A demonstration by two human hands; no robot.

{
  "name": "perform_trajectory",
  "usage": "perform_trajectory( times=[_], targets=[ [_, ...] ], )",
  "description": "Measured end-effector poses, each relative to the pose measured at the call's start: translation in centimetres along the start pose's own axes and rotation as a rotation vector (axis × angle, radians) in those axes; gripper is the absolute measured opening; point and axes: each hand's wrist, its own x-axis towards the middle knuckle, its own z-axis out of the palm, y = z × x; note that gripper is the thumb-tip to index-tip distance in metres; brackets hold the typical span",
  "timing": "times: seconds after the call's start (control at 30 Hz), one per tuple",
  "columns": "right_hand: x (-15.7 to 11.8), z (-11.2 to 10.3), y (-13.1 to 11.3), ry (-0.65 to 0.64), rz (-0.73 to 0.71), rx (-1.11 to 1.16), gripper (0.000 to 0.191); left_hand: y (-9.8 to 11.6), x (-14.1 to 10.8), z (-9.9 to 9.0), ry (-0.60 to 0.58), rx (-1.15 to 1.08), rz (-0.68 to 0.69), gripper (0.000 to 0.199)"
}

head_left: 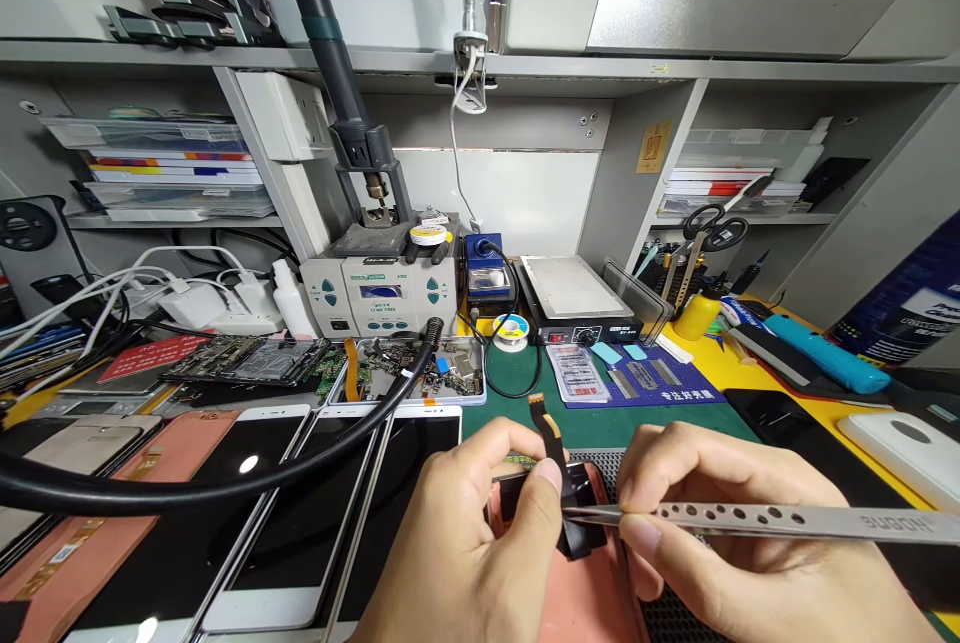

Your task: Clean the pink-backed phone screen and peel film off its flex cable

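My right hand (720,533) is closed on metal tweezers (757,520), pinched between thumb and forefinger. Their tips reach left to a black flex cable (553,438) with a gold-coloured connector at its upper end. My left hand (480,533) pinches this cable, the thumb pressed near its middle and the forefinger curled behind. Under both hands lies a pink phone part (589,588), partly hidden, with a dark area at its top end. The cable's lower end bends down over that dark area. My left hand's other fingers are mostly out of sight.
Several phone screens (292,523) lie at left, crossed by a thick black hose (225,493). Behind stand a hot-air station (381,288), a hot plate (574,288), a solder spool (511,331) and a tray of circuit boards (484,393). A white device (904,448) lies at right.
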Motion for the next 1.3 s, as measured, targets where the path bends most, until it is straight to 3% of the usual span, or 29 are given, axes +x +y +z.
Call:
perform_trajectory(
  times=[0.13,0.33,0.6,1.03,1.3],
  targets=[
    [0.32,0.11,-0.30,0.094,0.011,-0.025,0.025,0.33,-0.18,0.14,0.026,-0.011,-0.026,0.024],
    [0.40,0.15,-0.35,0.107,0.001,-0.040,0.026,0.26,-0.20,0.16,0.024,0.000,-0.042,0.024],
    [-0.07,-0.14,0.07,-0.069,-0.065,0.008,0.015,-0.02,-0.09,0.16,0.013,0.007,-0.009,0.025],
    [-0.14,-0.14,0.03,-0.072,-0.048,0.013,0.016,0.39,-0.21,0.20,0.039,0.005,-0.060,0.024],
    [-0.01,-0.03,0.39,-0.082,-0.030,0.057,0.016,-0.06,0.03,-0.01,-0.003,0.026,-0.017,0.024]
  ],
)
